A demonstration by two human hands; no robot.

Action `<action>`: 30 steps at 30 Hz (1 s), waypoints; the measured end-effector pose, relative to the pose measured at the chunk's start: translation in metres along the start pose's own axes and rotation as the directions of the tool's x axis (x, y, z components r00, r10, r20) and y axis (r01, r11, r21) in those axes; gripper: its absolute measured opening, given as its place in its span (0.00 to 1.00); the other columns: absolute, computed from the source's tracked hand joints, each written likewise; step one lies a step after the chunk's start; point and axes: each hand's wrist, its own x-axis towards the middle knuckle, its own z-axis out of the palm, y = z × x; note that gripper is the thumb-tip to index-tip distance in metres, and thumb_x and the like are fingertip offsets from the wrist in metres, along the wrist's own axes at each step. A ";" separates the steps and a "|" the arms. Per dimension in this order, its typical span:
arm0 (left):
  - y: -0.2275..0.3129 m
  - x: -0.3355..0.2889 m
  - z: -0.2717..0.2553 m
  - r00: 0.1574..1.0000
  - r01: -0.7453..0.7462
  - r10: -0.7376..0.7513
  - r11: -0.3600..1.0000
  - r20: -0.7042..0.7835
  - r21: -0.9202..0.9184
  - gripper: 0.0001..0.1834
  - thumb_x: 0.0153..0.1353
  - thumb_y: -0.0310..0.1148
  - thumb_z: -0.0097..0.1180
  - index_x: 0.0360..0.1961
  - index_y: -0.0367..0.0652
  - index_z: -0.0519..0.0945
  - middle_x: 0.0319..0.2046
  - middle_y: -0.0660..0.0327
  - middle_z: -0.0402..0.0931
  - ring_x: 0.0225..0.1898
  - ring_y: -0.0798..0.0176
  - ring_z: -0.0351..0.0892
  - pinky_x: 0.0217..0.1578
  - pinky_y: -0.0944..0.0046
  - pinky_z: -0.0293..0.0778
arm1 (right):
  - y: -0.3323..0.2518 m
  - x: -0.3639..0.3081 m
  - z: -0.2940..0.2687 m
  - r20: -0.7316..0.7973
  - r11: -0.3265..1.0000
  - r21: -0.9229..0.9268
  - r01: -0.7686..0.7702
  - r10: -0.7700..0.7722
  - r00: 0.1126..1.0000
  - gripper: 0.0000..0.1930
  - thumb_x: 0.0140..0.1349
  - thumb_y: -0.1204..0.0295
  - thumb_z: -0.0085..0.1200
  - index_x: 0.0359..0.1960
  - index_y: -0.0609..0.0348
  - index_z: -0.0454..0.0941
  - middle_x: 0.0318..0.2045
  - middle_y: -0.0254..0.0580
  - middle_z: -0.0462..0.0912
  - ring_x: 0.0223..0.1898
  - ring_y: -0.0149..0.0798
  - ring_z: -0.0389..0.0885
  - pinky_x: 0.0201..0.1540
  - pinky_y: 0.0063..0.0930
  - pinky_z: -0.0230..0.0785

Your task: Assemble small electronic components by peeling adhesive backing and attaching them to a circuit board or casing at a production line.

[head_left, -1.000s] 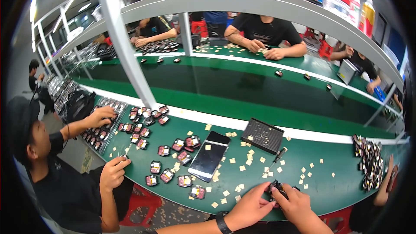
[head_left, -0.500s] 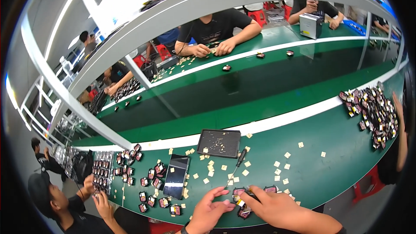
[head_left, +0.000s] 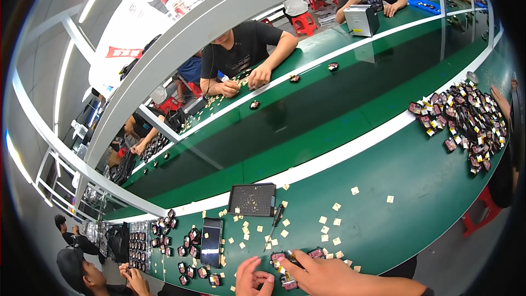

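My right hand reaches over a small black module with a pinkish face, its thumb and fingers closed around it. Just left of it, my left hand has curved fingers apart from the thumb, with nothing visible between them. Another such module lies below the right hand's fingertips, and a third module sits beyond its knuckles. The undersides of both hands are hidden. A screwdriver with a dark handle lies beyond the hands, among small cream-coloured square pieces.
A black gridded tray holds tiny parts. Left of my hands are a dark phone and loose modules. A large module heap covers the right end. Beyond the white rail runs a dark green belt; other people work around.
The view has tilted and swung, so the near table items sit further left and the heap sits higher. Both hands stay by the same modules, the right one still over the module.
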 end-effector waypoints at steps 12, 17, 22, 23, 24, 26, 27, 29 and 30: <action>0.007 -0.017 -0.012 1.000 -0.004 0.006 0.992 0.022 -0.126 0.29 0.63 0.25 0.63 0.65 0.36 0.69 0.54 0.54 0.72 0.42 0.69 0.76 0.40 0.71 0.75 | -0.034 -0.008 -0.003 -0.067 0.804 0.572 -0.163 0.244 0.967 0.27 0.60 0.75 0.60 0.63 0.55 0.69 0.40 0.53 0.85 0.38 0.54 0.87 0.37 0.41 0.80; 0.023 -0.012 -0.018 0.861 -0.508 0.485 0.833 0.152 0.218 0.36 0.53 0.26 0.68 0.65 0.38 0.69 0.57 0.41 0.74 0.52 0.40 0.79 0.53 0.52 0.76 | -0.068 0.005 0.005 0.135 0.732 0.569 -0.375 0.366 0.921 0.26 0.65 0.70 0.59 0.62 0.58 0.66 0.39 0.55 0.86 0.40 0.58 0.87 0.41 0.42 0.79; 0.016 -0.016 -0.032 0.973 -0.208 0.220 0.967 0.070 -0.145 0.17 0.63 0.26 0.58 0.54 0.38 0.80 0.41 0.49 0.84 0.44 0.48 0.85 0.47 0.57 0.79 | -0.082 0.020 -0.004 0.211 0.713 0.571 -0.407 0.352 0.912 0.22 0.65 0.68 0.62 0.58 0.61 0.72 0.37 0.49 0.87 0.30 0.37 0.84 0.35 0.29 0.75; 0.020 -0.017 -0.040 0.990 0.012 0.030 0.957 0.138 -0.288 0.15 0.66 0.27 0.57 0.53 0.39 0.81 0.42 0.51 0.85 0.43 0.50 0.85 0.46 0.60 0.79 | -0.083 0.023 -0.008 0.227 0.661 0.631 -0.408 0.345 0.911 0.20 0.67 0.68 0.61 0.57 0.63 0.74 0.40 0.46 0.87 0.28 0.27 0.79 0.33 0.22 0.71; 0.020 -0.020 -0.046 0.961 0.232 -0.143 0.883 0.237 -0.409 0.13 0.68 0.28 0.55 0.53 0.40 0.81 0.42 0.53 0.85 0.42 0.51 0.86 0.44 0.63 0.79 | -0.075 0.017 0.005 0.240 0.537 0.729 -0.424 0.380 0.893 0.19 0.69 0.69 0.59 0.57 0.63 0.74 0.43 0.48 0.87 0.28 0.26 0.79 0.32 0.22 0.71; -0.004 -0.020 -0.049 0.956 0.272 -0.175 0.827 0.235 -0.491 0.14 0.71 0.33 0.55 0.54 0.44 0.82 0.43 0.55 0.86 0.41 0.51 0.86 0.44 0.64 0.79 | -0.072 0.018 0.005 0.068 0.291 0.944 -0.158 0.297 0.952 0.20 0.71 0.68 0.57 0.60 0.62 0.70 0.45 0.55 0.86 0.25 0.24 0.76 0.31 0.21 0.71; -0.018 -0.019 -0.051 0.951 0.296 -0.199 0.810 0.237 -0.506 0.16 0.71 0.32 0.56 0.57 0.39 0.79 0.46 0.58 0.81 0.38 0.62 0.82 0.40 0.69 0.76 | -0.083 0.031 -0.012 -0.008 0.078 0.997 -0.006 0.176 0.984 0.22 0.71 0.66 0.56 0.61 0.63 0.66 0.46 0.63 0.85 0.23 0.22 0.71 0.32 0.19 0.71; -0.022 -0.020 -0.051 0.969 0.248 -0.197 0.801 0.152 -0.545 0.14 0.72 0.33 0.56 0.51 0.35 0.83 0.42 0.64 0.75 0.31 0.75 0.70 0.33 0.74 0.69 | -0.110 0.046 -0.042 0.023 -0.135 0.991 -0.010 0.100 0.995 0.22 0.72 0.65 0.55 0.61 0.64 0.65 0.46 0.65 0.84 0.22 0.22 0.69 0.33 0.17 0.70; -0.025 -0.019 -0.052 0.979 0.204 -0.164 0.812 0.122 -0.546 0.12 0.71 0.26 0.55 0.52 0.33 0.81 0.37 0.64 0.76 0.31 0.73 0.72 0.34 0.72 0.69 | -0.120 0.050 -0.049 0.021 -0.346 0.938 -0.012 0.021 1.000 0.23 0.72 0.63 0.54 0.61 0.64 0.63 0.46 0.68 0.84 0.21 0.21 0.67 0.34 0.16 0.69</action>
